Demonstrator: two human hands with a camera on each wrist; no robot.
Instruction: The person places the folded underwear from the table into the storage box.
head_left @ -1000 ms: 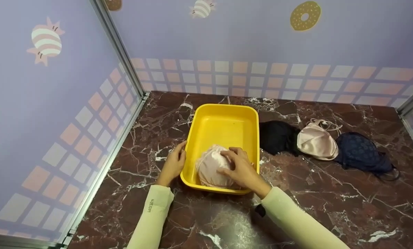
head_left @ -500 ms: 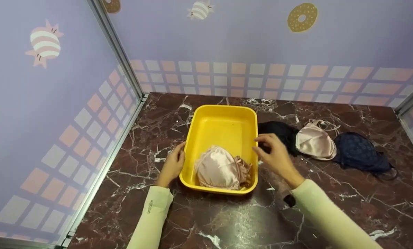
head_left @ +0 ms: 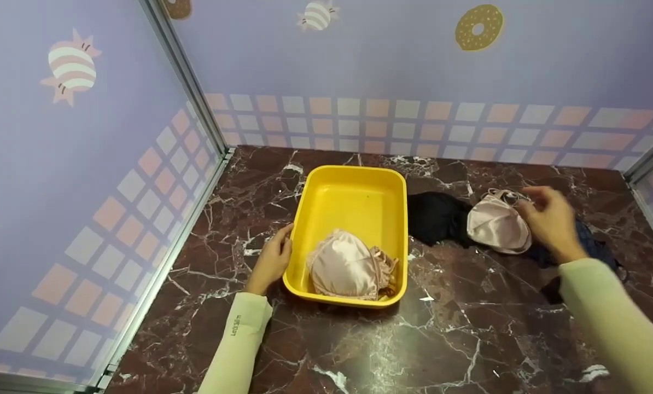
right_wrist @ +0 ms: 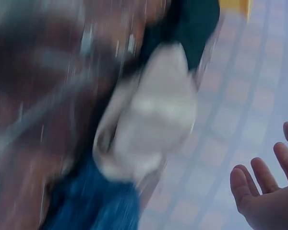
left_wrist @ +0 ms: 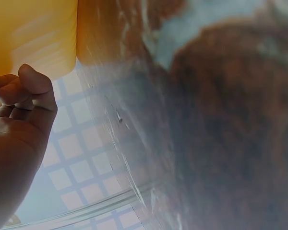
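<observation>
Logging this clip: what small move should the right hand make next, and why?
Probably lower the right hand toward the navy bra: in the head view it overlaps that bra, and the right wrist view shows it holding nothing. The yellow tray has bare floor, and the left hand is at its side.

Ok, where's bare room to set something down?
Bare counter lies in front of the yellow tray; its far half is free. Crowded: the near end, with a pink bra, and rightward, black bra, second pink bra and navy bra.
</observation>
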